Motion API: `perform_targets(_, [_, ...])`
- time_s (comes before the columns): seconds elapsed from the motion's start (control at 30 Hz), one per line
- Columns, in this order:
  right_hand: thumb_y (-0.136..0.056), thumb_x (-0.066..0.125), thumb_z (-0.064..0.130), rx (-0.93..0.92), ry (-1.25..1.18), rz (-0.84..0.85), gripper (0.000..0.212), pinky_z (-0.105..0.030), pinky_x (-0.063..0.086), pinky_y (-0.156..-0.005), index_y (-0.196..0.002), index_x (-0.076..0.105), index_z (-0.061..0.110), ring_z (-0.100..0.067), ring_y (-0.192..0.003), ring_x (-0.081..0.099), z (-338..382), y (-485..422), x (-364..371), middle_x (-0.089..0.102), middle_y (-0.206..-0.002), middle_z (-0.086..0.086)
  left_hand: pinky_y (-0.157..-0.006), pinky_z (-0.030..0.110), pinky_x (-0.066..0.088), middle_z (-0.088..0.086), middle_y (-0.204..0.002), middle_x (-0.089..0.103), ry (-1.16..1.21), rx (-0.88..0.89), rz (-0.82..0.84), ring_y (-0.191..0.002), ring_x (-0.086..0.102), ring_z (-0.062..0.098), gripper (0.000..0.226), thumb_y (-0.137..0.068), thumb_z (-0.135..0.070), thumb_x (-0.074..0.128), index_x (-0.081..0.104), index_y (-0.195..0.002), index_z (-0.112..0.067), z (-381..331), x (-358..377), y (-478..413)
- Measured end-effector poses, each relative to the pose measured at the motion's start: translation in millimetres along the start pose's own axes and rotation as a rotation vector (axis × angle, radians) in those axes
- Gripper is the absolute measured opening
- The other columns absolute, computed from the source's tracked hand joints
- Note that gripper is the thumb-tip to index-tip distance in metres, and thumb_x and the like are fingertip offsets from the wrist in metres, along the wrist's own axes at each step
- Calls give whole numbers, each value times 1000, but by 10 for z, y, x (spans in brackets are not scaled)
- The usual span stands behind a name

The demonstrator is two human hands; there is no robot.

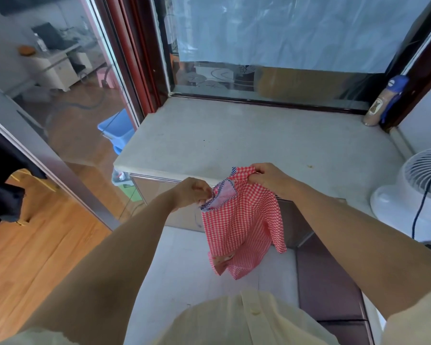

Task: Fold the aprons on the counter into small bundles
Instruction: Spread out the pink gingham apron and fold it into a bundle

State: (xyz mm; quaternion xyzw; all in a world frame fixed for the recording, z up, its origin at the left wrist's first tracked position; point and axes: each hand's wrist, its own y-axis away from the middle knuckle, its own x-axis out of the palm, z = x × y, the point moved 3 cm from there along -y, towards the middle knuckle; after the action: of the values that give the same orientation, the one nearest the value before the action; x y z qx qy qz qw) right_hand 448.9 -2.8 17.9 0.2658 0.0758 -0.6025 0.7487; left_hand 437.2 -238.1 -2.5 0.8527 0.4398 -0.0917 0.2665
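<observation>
Head camera, nearest first: the red-checked apron [241,220] hangs in the air before the counter's [234,135] front edge, toward 6 o'clock from the slab's middle. My left hand [192,192] pinches its striped top edge at the cloth's 9 o'clock. My right hand [269,179] grips the upper corner near 1 o'clock, fingers curled round it. At 3 o'clock stands a white fan [418,192]. Farthest, toward 2 o'clock, a bottle [376,105], perhaps a spray can, stands in the counter's back corner.
</observation>
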Motion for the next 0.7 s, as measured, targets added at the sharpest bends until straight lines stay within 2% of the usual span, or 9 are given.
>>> perform_targets(0.13, [-91,54,9,13,11,12,18,-38,52,-81,-101,68,4,-22,-82,65,-57,-7,-3,69,-94,-13,-68,25,49,12,-84,68,76,83,-31,-70,62,16,9,-92,-5,60,65,-97,1,-72,100,-1])
perform_targets(0.23, [-92,54,11,19,25,1,20,-40,53,-84,-103,68,4,-24,-84,65,-68,-17,8,69,-98,-15,-71,32,39,14,-77,55,120,60,-76,-72,47,21,39,-87,-25,61,61,-84,14,-98,111,-55])
perform_targets(0.33, [-93,53,14,35,36,-70,20,-40,53,-84,-101,68,6,-23,-82,65,-92,-22,-33,70,-96,-14,-75,31,41,14,-81,60,108,-78,-55,-76,51,21,52,-87,-38,66,66,-89,14,-35,87,-85])
perform_targets(0.43, [-92,53,17,71,54,-142,21,-42,53,-85,-102,69,6,-28,-85,67,-190,-30,-124,70,-94,-14,-70,24,39,13,-72,60,101,-176,-302,-71,55,21,44,-93,-34,62,63,-71,4,141,-72,-97])
perform_targets(0.5, [-92,53,17,107,69,-161,24,-45,53,-86,-104,68,3,-34,-89,67,-261,-28,-170,70,-96,-18,-74,28,40,15,-72,59,3,-291,-509,-77,55,26,43,-96,-33,53,58,-66,-3,346,-263,-115])
perform_targets(0.57, [-92,53,16,126,64,-148,23,-44,53,-85,-104,68,2,-33,-86,66,-292,-21,-179,70,-96,-19,-90,36,43,19,-101,62,-241,-452,-558,-100,56,35,49,-94,-46,43,64,-92,-2,494,-376,-105])
perform_targets(0.63, [-93,53,16,125,48,-129,22,-40,53,-81,-103,68,4,-29,-82,65,-281,-18,-171,70,-94,-16,-102,44,39,19,-127,53,-378,-514,-572,-120,47,38,59,-90,-56,45,58,-120,-7,534,-344,-108])
perform_targets(0.67, [-93,54,16,122,40,-120,22,-39,52,-80,-103,69,5,-27,-82,65,-269,-17,-164,70,-94,-14,-105,45,37,18,-133,48,-339,-437,-581,-124,44,37,55,-90,-52,53,55,-126,-11,462,-296,-103])
perform_targets(0.7, [-93,54,16,119,36,-110,21,-38,52,-80,-104,69,7,-26,-82,65,-258,-19,-155,70,-94,-13,-107,43,36,15,-135,46,-294,-273,-575,-126,44,35,48,-90,-43,61,55,-127,-14,365,-241,-124])
